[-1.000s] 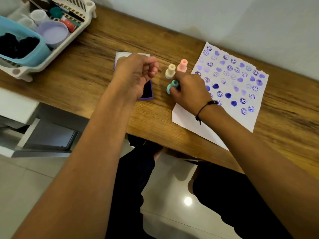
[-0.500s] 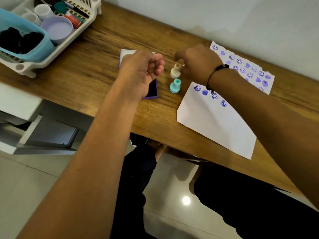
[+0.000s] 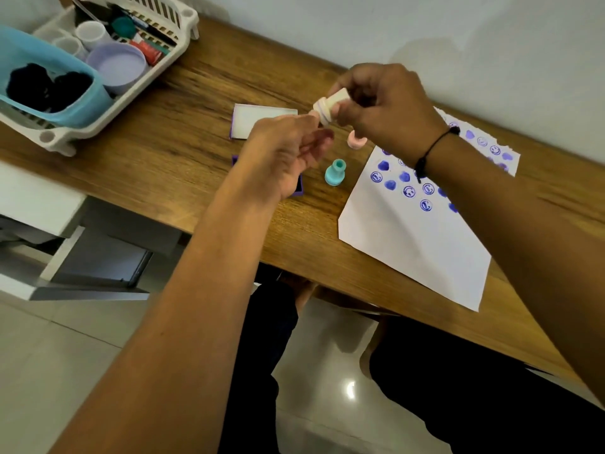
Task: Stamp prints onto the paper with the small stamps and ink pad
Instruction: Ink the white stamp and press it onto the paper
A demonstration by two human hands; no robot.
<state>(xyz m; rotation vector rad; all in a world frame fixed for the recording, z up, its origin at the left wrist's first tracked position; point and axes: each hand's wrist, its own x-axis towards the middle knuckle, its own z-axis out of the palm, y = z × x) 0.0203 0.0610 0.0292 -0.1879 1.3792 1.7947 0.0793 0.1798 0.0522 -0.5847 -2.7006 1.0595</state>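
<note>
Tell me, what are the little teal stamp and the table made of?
The teal stamp looks like smooth moulded plastic: even colour, rounded shape, soft sheen. The table looks like wood with a brown grain pattern, though it could be a printed laminate.

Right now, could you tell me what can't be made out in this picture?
All in the head view:
- Ink pad: mostly hidden under the left hand.
- Cream stamp: its face is blurred and turned aside in the right hand.
- Pink stamp: partly hidden behind the right hand.
- Paper: prints covered by the right forearm.

Bare forearms, no sleeves; a thin black cord bracelet (image 3: 435, 146) circles the right wrist.
</note>
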